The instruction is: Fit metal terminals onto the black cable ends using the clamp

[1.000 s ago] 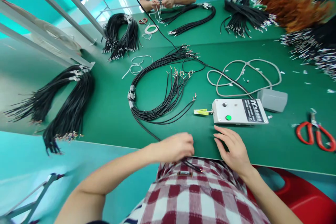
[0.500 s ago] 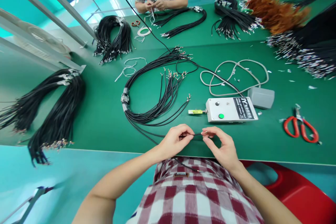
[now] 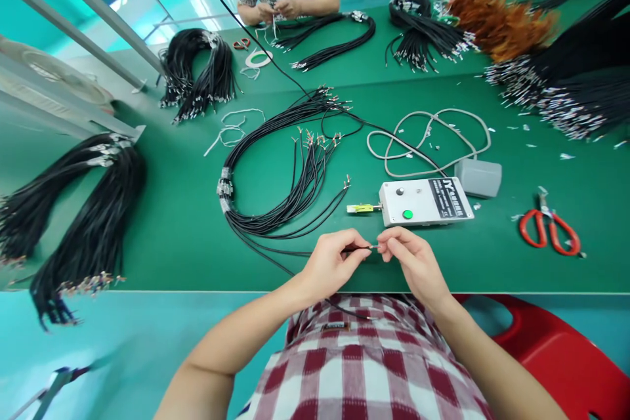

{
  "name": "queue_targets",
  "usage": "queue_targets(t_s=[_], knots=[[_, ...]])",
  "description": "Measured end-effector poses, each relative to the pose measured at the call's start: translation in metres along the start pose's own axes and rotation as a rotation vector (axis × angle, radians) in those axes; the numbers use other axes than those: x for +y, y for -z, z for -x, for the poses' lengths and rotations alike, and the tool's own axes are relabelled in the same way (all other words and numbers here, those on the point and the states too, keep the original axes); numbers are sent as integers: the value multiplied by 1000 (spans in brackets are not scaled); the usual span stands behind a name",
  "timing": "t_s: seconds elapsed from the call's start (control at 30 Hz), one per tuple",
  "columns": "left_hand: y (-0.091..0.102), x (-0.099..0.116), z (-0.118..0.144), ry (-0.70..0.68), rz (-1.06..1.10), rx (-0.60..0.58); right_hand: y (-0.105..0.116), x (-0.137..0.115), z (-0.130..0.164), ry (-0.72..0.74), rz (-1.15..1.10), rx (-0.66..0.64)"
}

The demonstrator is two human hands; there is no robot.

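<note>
Near the table's front edge, my left hand (image 3: 333,259) pinches a thin black cable (image 3: 295,252) close to its end. Fingers of my right hand (image 3: 411,261) are closed on the stripped wire end (image 3: 375,247) of the same cable, just right of the left fingertips. That cable runs left to a curved bundle of black cables (image 3: 251,222), tied with clear wrapping and showing bare copper ends. Beyond my hands lies a white box (image 3: 418,203) with a green button and a yellow-green tip. Another cable end (image 3: 352,313) hangs over the table edge at my lap.
Red-handled cutters (image 3: 550,230) lie at right, with a grey adapter (image 3: 478,177) and looped grey cord behind the box. More black cable bundles (image 3: 93,190) lie at left. Across the table, a person's hands (image 3: 280,10) work with white ties. A red stool (image 3: 551,348) stands beside me.
My right fingers have closed in toward my left fingertips at the wire end. The whole view has shifted slightly, so the table's things appear further left.
</note>
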State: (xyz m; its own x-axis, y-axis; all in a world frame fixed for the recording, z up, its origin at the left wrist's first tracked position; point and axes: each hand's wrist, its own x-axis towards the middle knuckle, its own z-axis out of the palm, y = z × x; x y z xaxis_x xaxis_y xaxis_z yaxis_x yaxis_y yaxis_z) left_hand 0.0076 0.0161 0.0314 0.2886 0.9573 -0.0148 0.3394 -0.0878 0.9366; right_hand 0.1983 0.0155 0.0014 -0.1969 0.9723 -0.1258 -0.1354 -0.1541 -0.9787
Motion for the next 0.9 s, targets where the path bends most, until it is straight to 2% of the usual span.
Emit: queue_targets(t_s=[0.2,0.37,0.5,0.77,0.9], knots=[[-3,-3,2,-101,-127,95,-7,-2,-3,-53,-101,-25],[-5,-4,4,-205,-242,172,-7,-3,-2,-26,-104,32],[-7,-5,4,-295,-349,239,-11,-2,1,-82,-142,20],[-10,-6,5,-335,-474,267,-24,-2,1,-84,-173,58],[-11,-9,6,-331,-471,300,-27,-1,0,-99,-198,79]])
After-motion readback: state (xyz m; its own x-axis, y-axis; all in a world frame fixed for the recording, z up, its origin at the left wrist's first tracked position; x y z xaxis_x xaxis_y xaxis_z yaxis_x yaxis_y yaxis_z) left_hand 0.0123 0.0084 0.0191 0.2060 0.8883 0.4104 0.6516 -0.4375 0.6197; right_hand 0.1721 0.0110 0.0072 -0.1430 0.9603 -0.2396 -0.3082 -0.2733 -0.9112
